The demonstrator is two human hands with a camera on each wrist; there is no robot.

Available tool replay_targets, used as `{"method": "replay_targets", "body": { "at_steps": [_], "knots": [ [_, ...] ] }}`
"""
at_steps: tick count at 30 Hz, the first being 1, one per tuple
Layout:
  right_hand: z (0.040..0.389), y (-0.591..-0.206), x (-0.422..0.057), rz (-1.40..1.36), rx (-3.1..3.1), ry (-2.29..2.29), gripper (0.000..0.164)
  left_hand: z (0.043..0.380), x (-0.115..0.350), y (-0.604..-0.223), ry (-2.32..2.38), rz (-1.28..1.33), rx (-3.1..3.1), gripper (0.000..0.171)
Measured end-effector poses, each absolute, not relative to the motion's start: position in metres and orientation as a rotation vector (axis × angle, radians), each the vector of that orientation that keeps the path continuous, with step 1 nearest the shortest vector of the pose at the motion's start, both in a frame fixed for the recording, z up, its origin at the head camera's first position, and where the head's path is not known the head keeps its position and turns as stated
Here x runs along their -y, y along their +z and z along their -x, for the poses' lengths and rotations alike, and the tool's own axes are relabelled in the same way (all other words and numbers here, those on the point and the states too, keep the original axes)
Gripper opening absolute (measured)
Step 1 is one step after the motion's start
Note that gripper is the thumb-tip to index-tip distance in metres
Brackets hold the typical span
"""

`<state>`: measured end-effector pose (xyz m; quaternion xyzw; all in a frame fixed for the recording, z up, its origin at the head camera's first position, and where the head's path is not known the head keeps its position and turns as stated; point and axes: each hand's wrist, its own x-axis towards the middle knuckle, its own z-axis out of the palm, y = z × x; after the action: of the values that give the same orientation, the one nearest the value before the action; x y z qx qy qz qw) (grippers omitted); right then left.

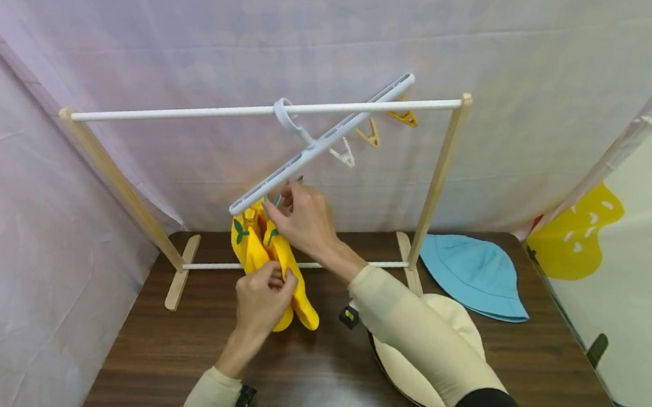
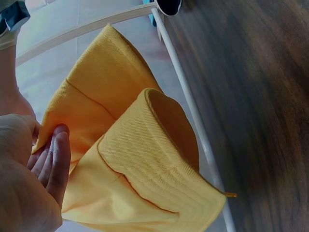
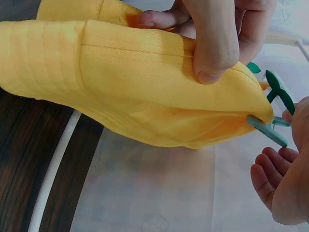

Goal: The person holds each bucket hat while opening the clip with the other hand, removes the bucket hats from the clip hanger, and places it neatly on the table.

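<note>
Yellow twill-look cloth makes up the soft bucket hat with a stitched brim (image 1: 283,256) that we have in hand. We judge it light, floppy and not fragile; the weave should grip well against skin, so slipping looks unlikely. The brim, with its rows of stitching, is probably a bit stiffer than the crown, but we expect both to fold and swing easily. Best hold, we'd say: pinch the crown's side to steady it and leave the gathered top for the clip.

Grip: our left hand (image 1: 263,294) pinches the hat's cloth between thumb and fingers; our right hand (image 1: 308,218) pinches the small teal plastic clip (image 3: 267,131) at the crown top. Whether that clip bites the cloth fully, we can't tell.

Place: just below the lower-left end of the pale grey-blue plastic hanger (image 1: 310,151), toward the back edge of the dark wood-grain table (image 1: 141,343). We can't tell if the brim touches the tabletop.

Looks: plain yellow, creased lengthwise, seams across the crown, brim folded into flared lobes, green two-leaf sprout (image 1: 239,230) near the top.
</note>
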<state>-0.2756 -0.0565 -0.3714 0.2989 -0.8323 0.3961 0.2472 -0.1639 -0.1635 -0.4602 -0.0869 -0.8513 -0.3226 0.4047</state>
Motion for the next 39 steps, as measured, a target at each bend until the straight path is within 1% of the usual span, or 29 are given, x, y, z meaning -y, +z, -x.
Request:
{"method": "replay_targets", "body": {
  "at_steps": [13, 28, 39],
  "knots": [
    [0.274, -0.371, 0.060, -0.769, 2.252, 1.086, 0.033, 0.161, 0.163, -0.464, -0.802, 0.249, 2.159, 0.010],
    [0.274, -0.369, 0.064, -0.736, 2.243, 1.155, 0.024, 0.156, 0.163, -0.464, -0.827, 0.230, 2.162, 0.010],
    [0.273, -0.366, 0.066, -0.730, 2.247, 1.139, 0.024, 0.154, 0.163, -0.468, -0.831, 0.230, 2.169, 0.009]
  ]
}}
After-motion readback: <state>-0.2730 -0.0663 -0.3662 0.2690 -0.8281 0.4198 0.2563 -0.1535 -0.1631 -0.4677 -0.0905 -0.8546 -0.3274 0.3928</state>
